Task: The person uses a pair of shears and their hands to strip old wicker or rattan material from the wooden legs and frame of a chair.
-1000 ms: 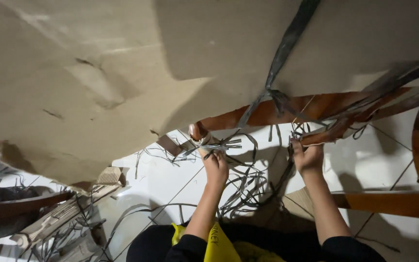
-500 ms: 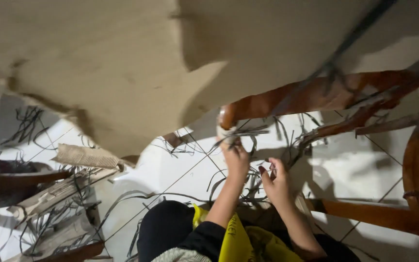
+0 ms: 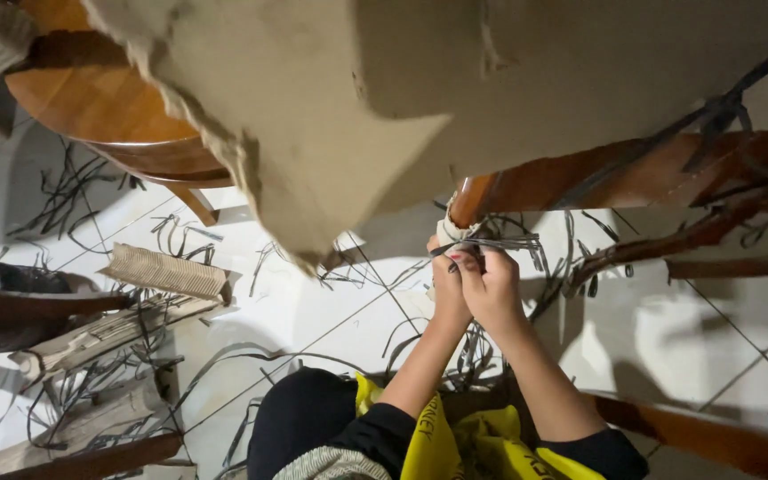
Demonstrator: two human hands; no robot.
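Note:
Both of my hands meet at the end of a brown wooden frame rail (image 3: 580, 182), where a pale band (image 3: 449, 229) is wrapped around it. My right hand (image 3: 493, 286) is in front and pinches a bundle of thin dark strips (image 3: 501, 243) just under the rail end. My left hand (image 3: 445, 289) sits right behind it, partly hidden, with its fingers closed on the same strips near the pale band. The strips fan out to the right and hang toward the floor.
A large torn beige sheet (image 3: 384, 98) hangs overhead. A round wooden table (image 3: 91, 98) is at upper left. Woven panels (image 3: 166, 271), wooden pieces and several loose dark strips (image 3: 73, 182) litter the white tiled floor (image 3: 313, 311). More wooden rails (image 3: 713, 418) cross at the right.
My right hand has come left from the rail and joined my left hand at the rail end. The view has shifted, bringing the round table into sight.

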